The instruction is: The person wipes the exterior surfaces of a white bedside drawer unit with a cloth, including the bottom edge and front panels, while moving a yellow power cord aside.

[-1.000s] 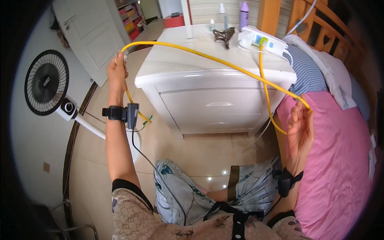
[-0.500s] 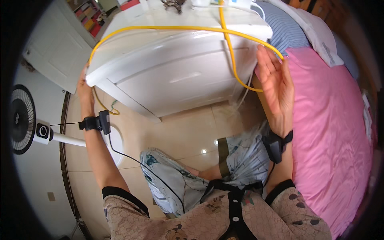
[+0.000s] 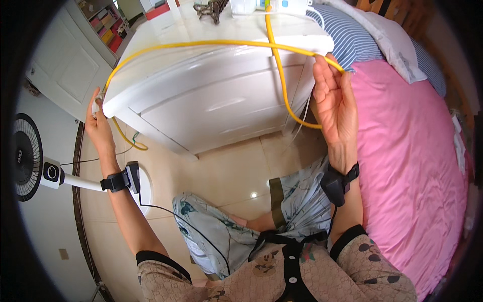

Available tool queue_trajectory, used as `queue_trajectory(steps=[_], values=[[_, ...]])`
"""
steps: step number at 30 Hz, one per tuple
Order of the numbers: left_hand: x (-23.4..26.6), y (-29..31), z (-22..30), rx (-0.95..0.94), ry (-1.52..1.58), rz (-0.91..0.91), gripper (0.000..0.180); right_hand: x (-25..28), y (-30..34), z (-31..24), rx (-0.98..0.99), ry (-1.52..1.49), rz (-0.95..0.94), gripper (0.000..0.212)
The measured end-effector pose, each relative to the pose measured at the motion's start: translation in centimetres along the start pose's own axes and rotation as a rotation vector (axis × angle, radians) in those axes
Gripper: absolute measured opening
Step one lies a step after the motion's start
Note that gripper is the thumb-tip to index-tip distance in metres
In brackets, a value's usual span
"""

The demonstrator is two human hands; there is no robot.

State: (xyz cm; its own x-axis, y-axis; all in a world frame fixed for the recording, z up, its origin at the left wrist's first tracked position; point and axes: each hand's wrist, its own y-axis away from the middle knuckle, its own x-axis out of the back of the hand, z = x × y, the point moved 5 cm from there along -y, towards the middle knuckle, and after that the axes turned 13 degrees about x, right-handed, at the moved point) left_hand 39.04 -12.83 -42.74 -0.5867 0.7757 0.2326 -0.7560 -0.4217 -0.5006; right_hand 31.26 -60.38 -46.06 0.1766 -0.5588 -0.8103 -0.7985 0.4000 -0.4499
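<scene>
Our left hand is closed on the yellow cable at the left corner of the white desk, while our right hand stands open, palm up, the cable only resting across its fingertips by the desk's right edge. The cable arcs over the desk front between them and loops down. We judge we are stretching it out; next the right hand needs a proper grip. The pink bed crowds the right side, a fan the left.
</scene>
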Motion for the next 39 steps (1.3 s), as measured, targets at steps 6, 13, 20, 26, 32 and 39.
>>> queue_trajectory(steps=[6, 13, 20, 26, 32, 39], values=[[-2.7, 3.7, 7.5, -0.344, -0.168, -0.007, 0.049, -1.4, -0.6, -0.8, 0.001, 0.011, -0.069, 0.042], [-12.8, 9.6, 14.5, -0.382, 0.082, -0.458, 0.069, -1.7, -1.1, -1.5, 0.012, 0.042, -0.116, 0.041], [-18.5, 10.7, 18.9, -0.577, -0.060, -0.652, 0.060, -2.8, -0.4, -1.3, -0.036, 0.055, -0.201, 0.044], [-20.9, 8.9, 18.7, -0.694, -0.116, -0.549, 0.056, -2.7, 0.5, 0.0, -0.146, 0.054, -0.238, 0.047], [-22.3, 6.2, 17.9, -0.191, -0.062, -0.709, 0.048, -2.3, 0.4, 0.1, -0.143, 0.095, -0.253, 0.049], [-22.9, 4.3, 18.3, -0.275, 0.096, -0.620, 0.036, -1.6, 0.3, -1.0, -0.075, 0.195, -0.207, 0.049]])
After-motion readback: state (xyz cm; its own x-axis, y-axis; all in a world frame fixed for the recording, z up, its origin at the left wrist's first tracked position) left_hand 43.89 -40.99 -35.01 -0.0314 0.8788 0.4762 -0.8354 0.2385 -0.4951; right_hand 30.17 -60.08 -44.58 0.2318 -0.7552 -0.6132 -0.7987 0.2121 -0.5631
